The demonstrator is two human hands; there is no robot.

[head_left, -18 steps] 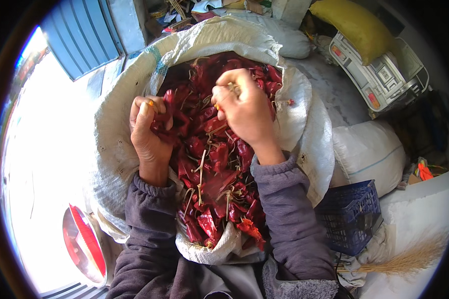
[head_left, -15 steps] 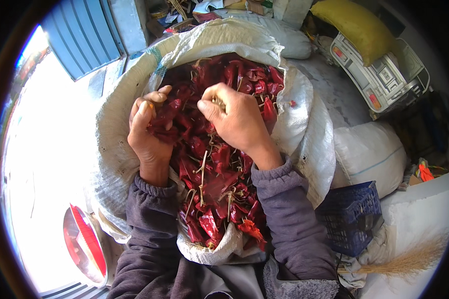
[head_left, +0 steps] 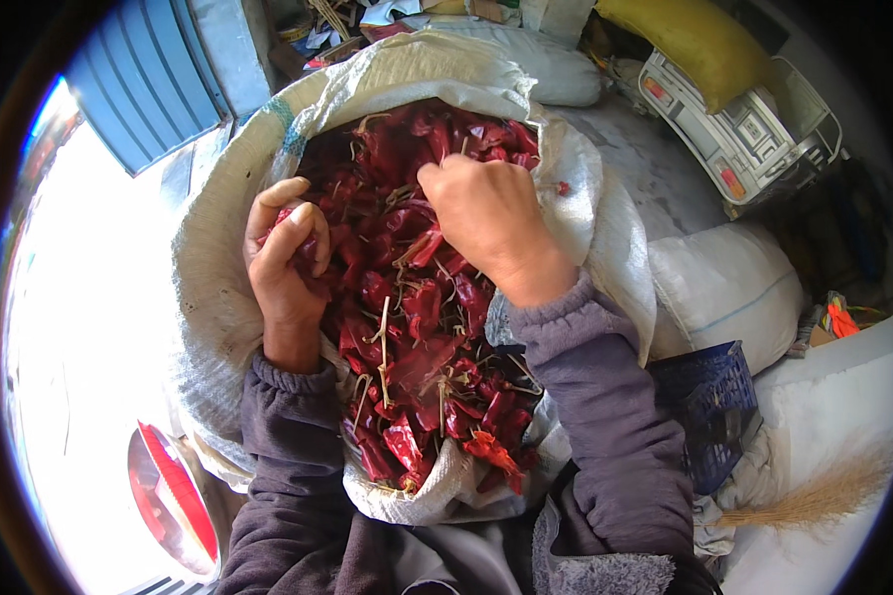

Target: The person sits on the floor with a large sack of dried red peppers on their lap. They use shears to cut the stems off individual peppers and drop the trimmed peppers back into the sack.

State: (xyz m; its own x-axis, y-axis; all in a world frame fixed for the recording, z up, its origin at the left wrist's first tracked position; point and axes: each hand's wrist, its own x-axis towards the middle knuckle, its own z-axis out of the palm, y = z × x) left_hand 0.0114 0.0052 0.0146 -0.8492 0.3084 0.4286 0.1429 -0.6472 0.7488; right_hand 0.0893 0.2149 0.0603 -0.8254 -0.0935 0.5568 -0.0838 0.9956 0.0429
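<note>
A large white woven sack (head_left: 223, 223) stands before me with its mouth rolled wide, filled with dried red chili peppers (head_left: 422, 307). At the sack's left inner side, my left hand (head_left: 290, 253) curls its fingers around dried red peppers, part of which show between thumb and fingers. My right hand (head_left: 491, 220) is closed above the peppers at the far right of the heap, back of the hand upward. Its fingertips are turned away, so what they pinch is hidden. Pale stems (head_left: 382, 347) lie among the peppers at the near side.
A blue plastic crate (head_left: 709, 412) and a straw broom (head_left: 814, 496) lie to the right, near a full white sack (head_left: 729, 288). Farther back are a white vehicle rear (head_left: 739, 139) bearing a yellow sack (head_left: 690, 45). A red-and-silver round object (head_left: 174, 496) sits at the lower left.
My right hand has shifted right and turned over, its fingertips now facing away into the heap. My left hand's fingers have curled tighter round its peppers. The whole view has shifted slightly.
</note>
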